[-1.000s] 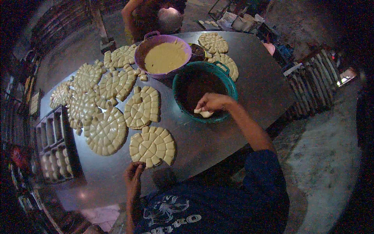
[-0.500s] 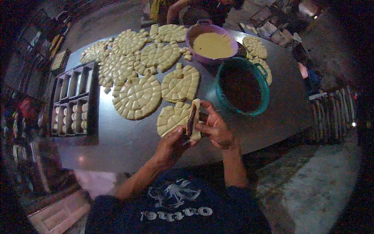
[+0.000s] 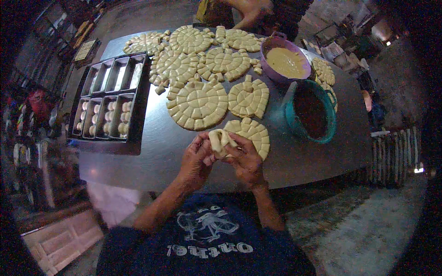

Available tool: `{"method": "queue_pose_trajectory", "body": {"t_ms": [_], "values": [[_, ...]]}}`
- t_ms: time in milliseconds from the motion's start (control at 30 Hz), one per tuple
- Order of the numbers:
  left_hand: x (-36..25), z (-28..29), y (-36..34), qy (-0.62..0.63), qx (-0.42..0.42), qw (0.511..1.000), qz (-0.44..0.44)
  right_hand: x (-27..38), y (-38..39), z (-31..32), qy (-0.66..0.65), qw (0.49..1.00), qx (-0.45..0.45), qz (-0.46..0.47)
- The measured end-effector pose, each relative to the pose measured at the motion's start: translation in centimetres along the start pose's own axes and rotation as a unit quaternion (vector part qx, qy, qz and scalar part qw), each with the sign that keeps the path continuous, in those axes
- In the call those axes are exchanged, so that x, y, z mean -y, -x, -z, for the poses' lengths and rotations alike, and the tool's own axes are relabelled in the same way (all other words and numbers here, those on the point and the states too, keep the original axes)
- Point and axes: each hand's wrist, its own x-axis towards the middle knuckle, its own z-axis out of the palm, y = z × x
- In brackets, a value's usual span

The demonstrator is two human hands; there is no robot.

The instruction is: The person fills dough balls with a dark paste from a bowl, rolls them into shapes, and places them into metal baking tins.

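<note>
Between my two hands, in front of my chest, is a piece of pale dough [image 3: 220, 141], folded over on itself. The fingers of my left hand [image 3: 195, 158] are closed on its left side. My right hand [image 3: 247, 162] grips its right side, fingers bent against the dough. No dark filling shows in it from this angle. Just beyond my hands lies a round slab of dough cut into segments [image 3: 254, 136], partly covered by my right hand. To the right stands a teal tub [image 3: 289, 108] holding dark filling [image 3: 311, 112].
Several more segmented dough slabs [image 3: 198, 105] spread over the metal table [image 3: 156, 163]. A purple basin [image 3: 265, 60] of yellowish batter [image 3: 287, 63] stands far right. At left, a dark pan rack [image 3: 142, 99] has dough balls [image 3: 108, 116] in its near compartments. Across the table is another person's arm [image 3: 251, 13].
The dough, earlier spread with a dark strip of filling showing, is now folded and the filling is out of sight. My hands have come closer together around it. The view has turned left.
</note>
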Motion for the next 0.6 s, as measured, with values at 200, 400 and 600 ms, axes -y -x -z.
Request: {"method": "queue_pose_trajectory", "body": {"t_ms": [200, 400, 600], "values": [[-2.4, 2.0, 1.0, -0.167, -0.016, 0.986, -0.021, 2.4, -0.3, -0.4, 0.189, 0.971, 0.097, 0.107], [-3.3, 4.6, 1.4, -0.282, 0.08, 0.956, -0.002, 3.2, -2.8, 0.2, 0.126, 0.986, 0.112, 0.023], [-3.6, 6.5, 0.6, -0.142, 0.104, 0.982, 0.074, 2.6, -4.8, 0.9, 0.032, 0.977, 0.189, 0.092]]}}
